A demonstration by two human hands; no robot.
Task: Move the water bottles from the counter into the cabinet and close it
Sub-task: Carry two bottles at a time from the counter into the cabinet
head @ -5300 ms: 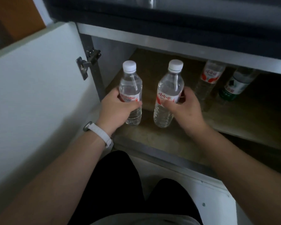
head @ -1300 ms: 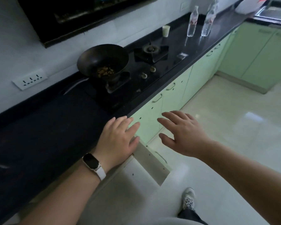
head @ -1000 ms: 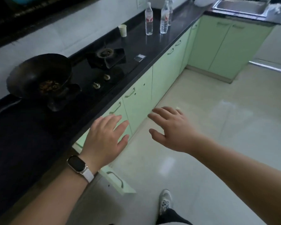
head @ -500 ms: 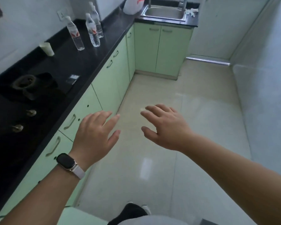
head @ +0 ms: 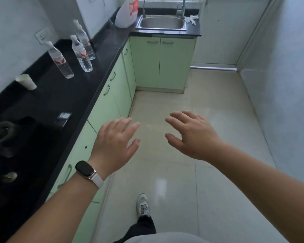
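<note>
Three clear water bottles with red labels stand on the black counter [head: 102,50] at the upper left: one nearest me [head: 61,61], one in the middle [head: 82,54], one behind it [head: 85,42]. My left hand [head: 115,146], with a watch on its wrist, hovers open over the floor beside the green cabinet fronts. My right hand [head: 194,135] is open too, fingers spread, holding nothing. Both hands are well short of the bottles. The open cabinet is out of view.
A paper cup [head: 25,81] stands on the counter before the bottles. A gas hob [head: 3,135] with knobs is at the left. A sink [head: 162,23] and a white bag [head: 126,14] sit at the far end. My shoe [head: 142,205] is on the tiled floor.
I have left the open cabinet, where I had set two bottles, and walked along the counter. The bottles on the counter are closer now. Both hands stay open and empty.
</note>
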